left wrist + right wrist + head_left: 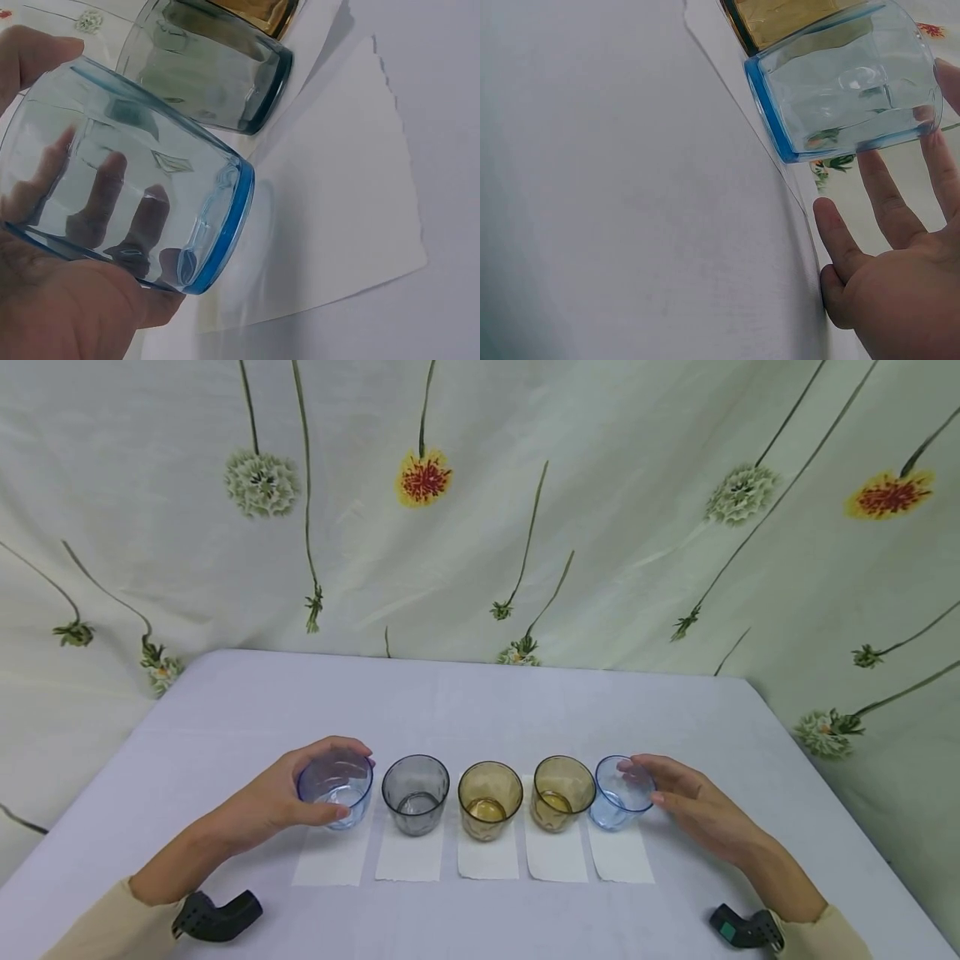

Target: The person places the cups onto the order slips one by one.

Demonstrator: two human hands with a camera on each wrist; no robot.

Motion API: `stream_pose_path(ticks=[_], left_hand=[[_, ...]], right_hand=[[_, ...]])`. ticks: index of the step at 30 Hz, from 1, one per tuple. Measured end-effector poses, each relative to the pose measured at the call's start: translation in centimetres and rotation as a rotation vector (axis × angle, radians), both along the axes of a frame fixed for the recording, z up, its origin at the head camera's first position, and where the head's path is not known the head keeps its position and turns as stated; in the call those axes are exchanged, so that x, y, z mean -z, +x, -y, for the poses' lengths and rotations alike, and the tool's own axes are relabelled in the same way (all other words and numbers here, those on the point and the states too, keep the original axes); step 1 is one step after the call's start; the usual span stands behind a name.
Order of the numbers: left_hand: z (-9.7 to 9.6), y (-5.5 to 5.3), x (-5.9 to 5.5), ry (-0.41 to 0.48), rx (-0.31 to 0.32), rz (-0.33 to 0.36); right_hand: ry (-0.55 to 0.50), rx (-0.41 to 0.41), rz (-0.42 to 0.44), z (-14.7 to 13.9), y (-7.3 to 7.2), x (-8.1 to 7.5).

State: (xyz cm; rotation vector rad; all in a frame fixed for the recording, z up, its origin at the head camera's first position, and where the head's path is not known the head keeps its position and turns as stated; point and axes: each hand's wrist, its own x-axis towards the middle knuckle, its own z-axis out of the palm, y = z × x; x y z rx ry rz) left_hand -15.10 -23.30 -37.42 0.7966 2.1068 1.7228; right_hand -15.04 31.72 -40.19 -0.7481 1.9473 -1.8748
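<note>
My left hand (311,789) grips a clear blue drinking glass (352,814) at the row's left end. Its thumb lies along the near side, the other fingers behind, showing through the glass in the left wrist view. The blue base is close over a white paper slip (345,202). At the right end, another blue glass (611,814) stands upright, with my right hand (701,810) at its rim. The right thumb and forefinger hold its outer side; the remaining fingers (889,202) are spread apart. Beside the left glass is a grey glass (416,814).
Two amber glasses, one in the middle (487,827) and one right of it (558,810), stand between the grey and right blue glasses. Paper slips (487,862) extend toward me under the row. The table (480,702) has a pale cloth, with a flowered curtain (600,485) behind.
</note>
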Motion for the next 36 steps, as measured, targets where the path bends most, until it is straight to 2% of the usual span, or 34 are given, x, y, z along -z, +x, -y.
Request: stream_pose_path(ticks=[5,10,16,22,28,32,36], left_hand=[[0.1,0.2,0.5,0.011,-0.004,-0.014],[0.5,0.3,1.0,-0.01,-0.034,-0.007],[0.8,0.4,1.4,-0.004,-0.047,0.013],[1.1,0.4,1.3,0.014,-0.04,0.027],[1.2,0.6,1.3,-0.005,-0.046,-0.016],[1.2,0.6,1.0,-0.046,-0.083,-0.067],[1.5,0.2,0.3,-0.084,-0.142,-0.073]], right_hand=[[0.015,0.012,0.007,0.0,0.0,0.1],[0.009,0.018,0.021,-0.1,-0.1,0.3],[-0.014,-0.01,0.003,0.0,-0.1,0.1],[-0.007,-0.007,0.0,0.1,-0.1,0.0],[0.01,0.01,0.011,0.1,-0.3,0.0],[0.027,0.028,0.009,-0.1,-0.3,-0.3],[0.062,0.06,-0.013,-0.6,-0.3,-0.9]])
